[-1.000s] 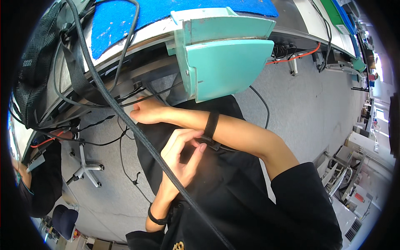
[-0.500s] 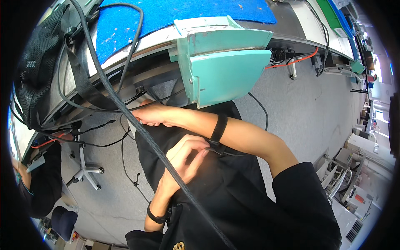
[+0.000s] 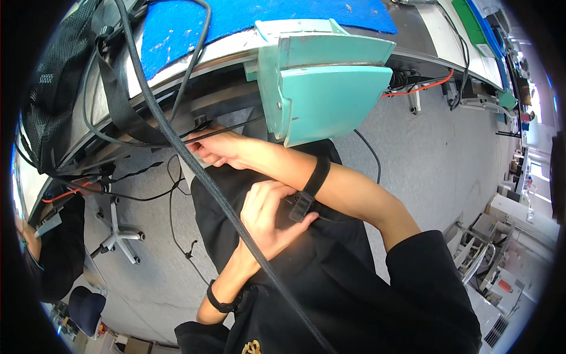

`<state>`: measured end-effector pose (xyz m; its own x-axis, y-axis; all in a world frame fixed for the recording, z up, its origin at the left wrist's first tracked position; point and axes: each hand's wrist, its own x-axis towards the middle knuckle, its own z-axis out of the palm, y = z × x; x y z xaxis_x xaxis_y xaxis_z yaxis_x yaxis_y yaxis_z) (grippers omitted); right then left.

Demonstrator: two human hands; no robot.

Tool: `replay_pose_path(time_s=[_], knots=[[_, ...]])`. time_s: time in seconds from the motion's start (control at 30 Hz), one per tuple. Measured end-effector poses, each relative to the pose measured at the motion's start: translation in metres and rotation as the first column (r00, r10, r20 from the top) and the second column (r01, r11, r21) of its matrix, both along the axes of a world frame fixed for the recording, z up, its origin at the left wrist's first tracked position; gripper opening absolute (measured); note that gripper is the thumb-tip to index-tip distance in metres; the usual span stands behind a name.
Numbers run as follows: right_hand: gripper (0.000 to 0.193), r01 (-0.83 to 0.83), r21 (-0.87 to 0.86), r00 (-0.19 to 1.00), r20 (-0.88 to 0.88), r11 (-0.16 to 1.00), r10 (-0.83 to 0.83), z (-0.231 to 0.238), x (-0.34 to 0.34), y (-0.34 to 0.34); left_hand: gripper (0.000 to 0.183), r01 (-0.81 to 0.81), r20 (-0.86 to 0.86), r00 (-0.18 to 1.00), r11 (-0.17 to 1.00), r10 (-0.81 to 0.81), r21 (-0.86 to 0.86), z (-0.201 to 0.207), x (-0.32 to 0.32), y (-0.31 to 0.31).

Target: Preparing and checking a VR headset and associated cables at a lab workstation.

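My right arm crosses in front of me toward the left, with a black strap [image 3: 319, 177] around its forearm. A small black box-shaped device [image 3: 302, 205] sits on that strap, with a thin cable at its side. My left hand [image 3: 265, 215] holds the device between fingers and thumb. At the table's edge, my right hand [image 3: 218, 149] has its fingers curled in beside a black cable [image 3: 242, 124]; what they hold, if anything, is hidden. Another black strap [image 3: 219, 300] circles my left wrist. A thick braided cable [image 3: 206, 192] runs across the view, partly in front of my left arm.
A turquoise plastic housing [image 3: 336, 100] hangs over the table edge before me. A blue mat [image 3: 253, 17] covers part of the table. Black mesh bag [image 3: 59, 88] and tangled cables lie at the left. Another person's dark-clothed leg [image 3: 65, 253] and a chair base [image 3: 119, 236] are beyond.
My left thumb has opened away from the fingers and moved right, now around the black device, which shows more fully. My right hand has shifted slightly up and right.
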<state>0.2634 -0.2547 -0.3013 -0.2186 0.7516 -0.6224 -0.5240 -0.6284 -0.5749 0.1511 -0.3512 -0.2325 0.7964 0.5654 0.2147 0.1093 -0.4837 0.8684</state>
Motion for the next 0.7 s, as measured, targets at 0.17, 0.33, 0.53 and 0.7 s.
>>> replay_pose_path(time_s=[0.17,0.33,0.53,0.7], knots=[[0.029,0.061,0.001,0.996,-0.065,0.998,-0.061,-0.004,-0.003,-0.001,0.039,-0.049,0.001,0.999,0.998,0.049,-0.035,-0.001,0.006,-0.009],[0.028,0.092,-0.014,0.994,-0.049,0.996,-0.093,-0.010,-0.006,0.001,0.035,-0.029,-0.051,0.998,0.998,0.032,0.053,0.001,0.008,-0.007],[0.027,0.098,-0.050,0.991,-0.081,0.994,-0.102,-0.011,-0.013,0.003,0.036,-0.024,-0.072,0.997,0.997,0.029,0.070,-0.003,0.004,-0.008],[0.030,0.089,-0.025,0.988,-0.127,0.996,-0.092,-0.020,-0.016,0.009,0.037,-0.022,-0.092,0.995,0.992,0.034,0.128,-0.007,-0.001,-0.008]])
